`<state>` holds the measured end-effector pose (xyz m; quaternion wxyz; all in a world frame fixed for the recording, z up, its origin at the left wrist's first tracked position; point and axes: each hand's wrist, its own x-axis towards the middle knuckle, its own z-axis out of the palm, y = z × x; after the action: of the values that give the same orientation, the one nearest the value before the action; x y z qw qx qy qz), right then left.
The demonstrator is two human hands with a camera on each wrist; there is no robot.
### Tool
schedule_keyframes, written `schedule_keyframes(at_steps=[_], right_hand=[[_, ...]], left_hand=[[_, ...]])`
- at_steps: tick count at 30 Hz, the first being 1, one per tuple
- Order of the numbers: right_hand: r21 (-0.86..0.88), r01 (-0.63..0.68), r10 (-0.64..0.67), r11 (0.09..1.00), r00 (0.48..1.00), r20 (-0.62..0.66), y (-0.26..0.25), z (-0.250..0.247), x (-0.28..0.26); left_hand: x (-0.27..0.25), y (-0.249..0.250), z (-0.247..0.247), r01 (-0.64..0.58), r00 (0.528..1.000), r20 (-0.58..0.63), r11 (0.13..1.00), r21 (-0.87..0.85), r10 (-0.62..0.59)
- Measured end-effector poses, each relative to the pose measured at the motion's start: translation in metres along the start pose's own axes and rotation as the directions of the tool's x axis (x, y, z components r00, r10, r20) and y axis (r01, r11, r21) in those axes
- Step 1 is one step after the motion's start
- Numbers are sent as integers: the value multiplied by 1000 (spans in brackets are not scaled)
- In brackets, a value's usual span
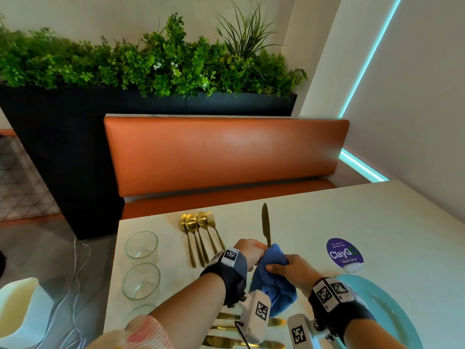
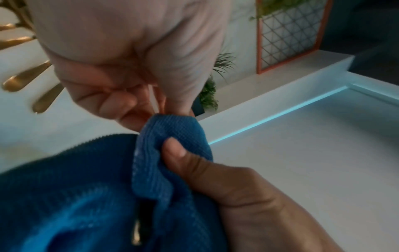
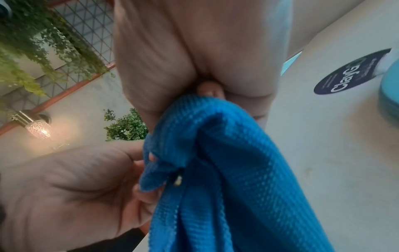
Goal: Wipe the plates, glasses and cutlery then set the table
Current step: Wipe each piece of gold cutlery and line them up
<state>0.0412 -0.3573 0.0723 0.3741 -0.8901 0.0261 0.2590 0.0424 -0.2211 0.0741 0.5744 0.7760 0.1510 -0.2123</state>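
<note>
Your left hand [image 1: 250, 250] pinches the gold knife [image 1: 266, 224] upright over the bench [image 1: 377, 222] — your right hand [image 1: 289, 269] clamps the blue cloth [image 1: 273, 278] round its lower part. Squeeze firmly, draw the cloth tipward — and mind the edge.

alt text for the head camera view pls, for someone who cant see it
Two hands wipe a gold knife with a blue cloth over a white table: the left hand holds the knife blade-up, the right hand grips the cloth around its lower part. Gold spoons and forks and empty glasses lie to the left, a light blue plate to the right.
</note>
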Motion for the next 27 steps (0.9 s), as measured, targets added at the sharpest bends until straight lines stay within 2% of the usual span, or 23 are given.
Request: schedule_keyframes(at_steps=[3, 5, 13, 15, 17, 20, 23, 27], right_hand=[[-41, -5, 6, 999, 999, 32, 0, -3, 16], [-55, -11, 14, 998, 998, 63, 1, -4, 28], [-257, 38, -19, 966, 997, 77, -4, -23, 71], [-292, 45, -30, 955, 998, 58, -1, -31, 76], [-288, 39, -29, 957, 999, 38, 5, -40, 79], [-245, 13, -14, 970, 1000, -2, 12, -53, 83], [-236, -5, -1, 972, 1000, -25, 17, -63, 86], [-237, -22, 14, 971, 999, -35, 23, -69, 92]], left_hand=[[16, 1, 3, 124, 992, 14, 987, -106, -123], [34, 0, 5, 146, 989, 26, 984, -100, -144], [93, -1, 0, 218, 955, -124, 921, -322, -270], [103, -2, -7, 244, 937, -162, 912, -329, -309], [118, -7, -16, 296, 917, -203, 927, -232, -344], [131, -15, -28, 358, 878, -332, 933, -24, -345], [141, -28, -32, 355, 885, -379, 919, 172, -271], [153, -41, -34, 343, 892, -423, 850, 400, -161]])
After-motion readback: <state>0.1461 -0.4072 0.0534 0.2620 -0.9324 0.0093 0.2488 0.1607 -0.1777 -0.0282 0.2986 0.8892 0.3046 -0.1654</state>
